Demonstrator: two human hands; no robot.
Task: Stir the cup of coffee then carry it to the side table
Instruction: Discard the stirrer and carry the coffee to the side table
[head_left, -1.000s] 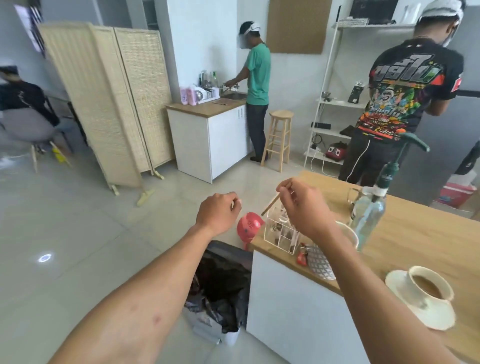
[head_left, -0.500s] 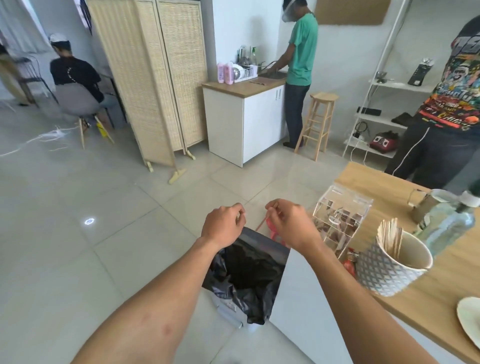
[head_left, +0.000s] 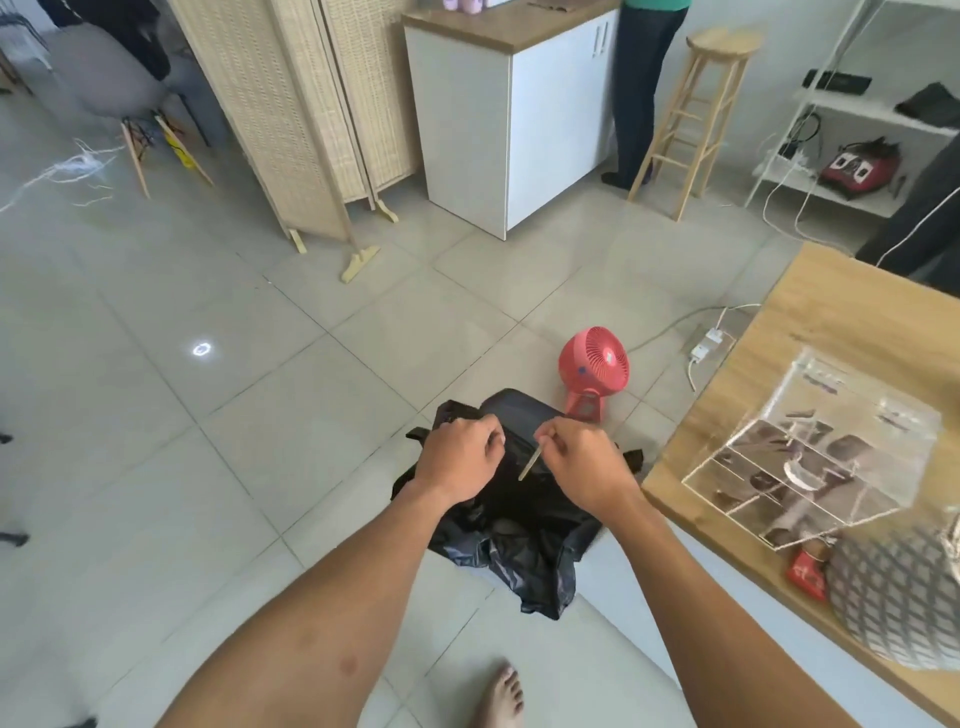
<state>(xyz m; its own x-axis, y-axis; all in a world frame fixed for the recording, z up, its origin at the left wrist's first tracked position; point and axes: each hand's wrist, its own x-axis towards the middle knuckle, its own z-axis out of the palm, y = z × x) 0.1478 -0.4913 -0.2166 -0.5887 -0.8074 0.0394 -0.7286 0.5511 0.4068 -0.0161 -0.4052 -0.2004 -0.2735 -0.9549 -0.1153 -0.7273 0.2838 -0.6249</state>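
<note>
Hovering over the black bin bag (head_left: 519, 525), the right hand (head_left: 582, 462) pinched a thin wooden stick (head_left: 531, 464); the left hand (head_left: 462, 457) was curled beside it, its contents unclear. The coffee cup was out of view. Any scrap should probably drop straight into the bag, stick kept clean.

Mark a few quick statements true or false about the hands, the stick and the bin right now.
1. The right hand pinches a thin wooden stir stick. True.
2. The left hand holds the coffee cup. False: its fingers are curled, and no coffee cup is in view.
3. Both hands are above the bin lined with a black plastic bag. True.
4. The small pink plastic fan is mounted on a wall. False: it stands on the floor tiles beyond the bin.
</note>
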